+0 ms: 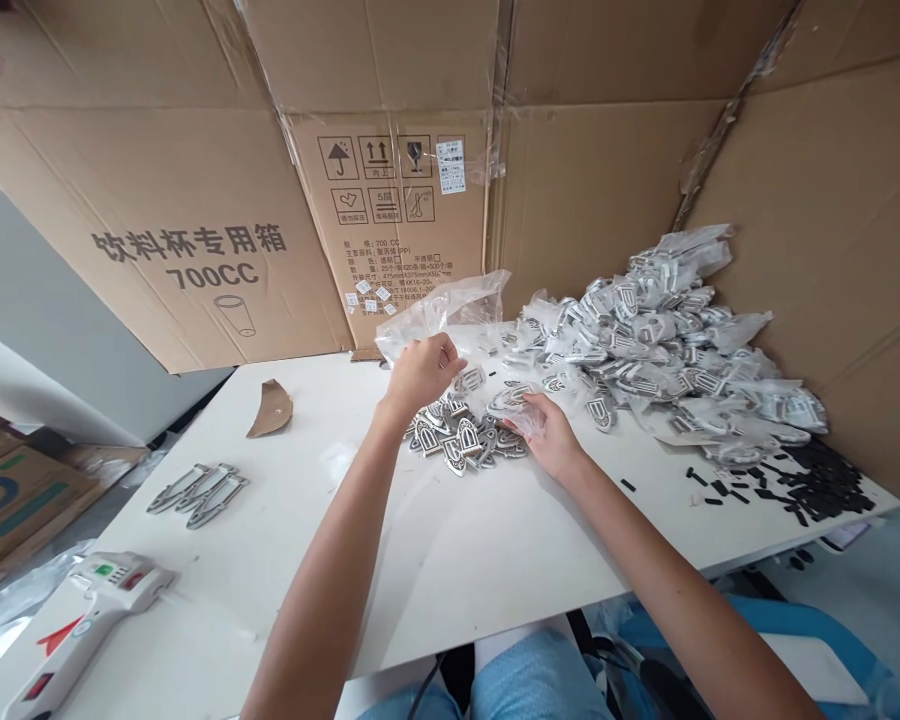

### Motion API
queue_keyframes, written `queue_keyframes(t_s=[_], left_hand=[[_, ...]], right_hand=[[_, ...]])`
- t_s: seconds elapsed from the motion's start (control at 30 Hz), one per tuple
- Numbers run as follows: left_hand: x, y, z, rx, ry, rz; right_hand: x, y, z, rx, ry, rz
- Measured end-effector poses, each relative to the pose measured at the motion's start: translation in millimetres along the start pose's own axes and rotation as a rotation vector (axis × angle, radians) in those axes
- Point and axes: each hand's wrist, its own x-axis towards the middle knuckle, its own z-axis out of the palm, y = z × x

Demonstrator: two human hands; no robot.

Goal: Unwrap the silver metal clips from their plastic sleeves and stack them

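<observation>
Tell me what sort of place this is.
Probably a small workshop or packing station: a white table holds a big heap of bagged metal pieces, a smaller cluster of loose ones and many small black strips, with cardboard standing along the back.

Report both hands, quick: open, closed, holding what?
Left hand: curled; can't tell whether it grips anything.
Right hand: closed on a bagged metal piece.
</observation>
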Motion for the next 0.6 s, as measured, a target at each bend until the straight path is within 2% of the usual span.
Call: queue_keyframes(t_s=[0.17, 0.33, 0.47, 0.6], left_hand=[[2.0, -6.0, 2.0, -0.050, -0.012, 0.047], [4.7, -8.4, 2.9, -0.097, 0.033, 0.084], [6.7, -6.4, 1.7, -0.209, 0.107, 0.108], [7.6, -4.6, -2.4, -0.268, 0.224, 0.123]], right_hand=[[1.6, 1.6, -0.3, 0.028, 0.006, -0.050], [-1.9, -2.7, -1.5, 0.024, -0.028, -0.111], [-4.7, -5.3, -0.5, -0.068, -0.077, -0.108], [-4.6, -3.9, 1.4, -0.036, -0.063, -0.120]])
